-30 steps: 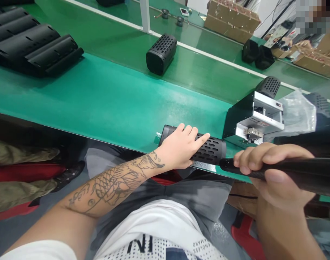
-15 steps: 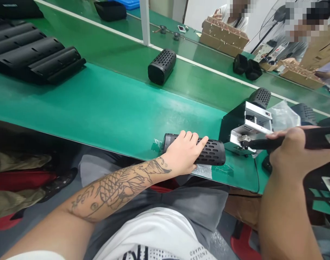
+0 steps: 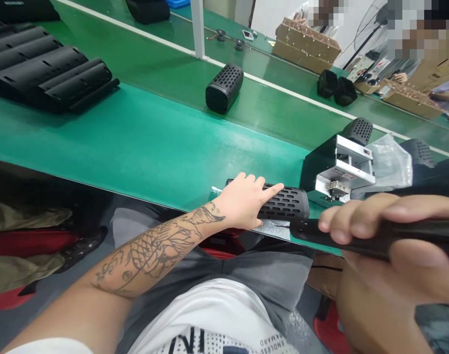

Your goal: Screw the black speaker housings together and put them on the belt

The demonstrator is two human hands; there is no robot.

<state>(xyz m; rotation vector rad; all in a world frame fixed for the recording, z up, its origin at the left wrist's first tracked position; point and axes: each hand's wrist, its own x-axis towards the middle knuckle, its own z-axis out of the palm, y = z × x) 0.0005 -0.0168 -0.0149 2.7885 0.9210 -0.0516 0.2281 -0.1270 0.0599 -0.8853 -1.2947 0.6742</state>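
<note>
Head view: the right hand [image 3: 401, 250] is clenched around a black electric screwdriver [image 3: 314, 232], its thin tip pointing left by the near side of a black perforated speaker housing [image 3: 286, 202]. The left hand [image 3: 242, 202] grasps that housing, fingers spread over its top and thumb on the near side, at the close edge of the green worktop [image 3: 143, 142]; whether the tip touches the housing, I cannot tell. Past its right end stands a screw feeder [image 3: 320, 167], with a clear plastic bag [image 3: 392, 162] beside it. Farther off sit a second perforated housing [image 3: 224, 88], black curved shells [image 3: 54, 73] at left and, beyond the white rail [image 3: 294, 89], a cardboard box [image 3: 305, 46].
</note>
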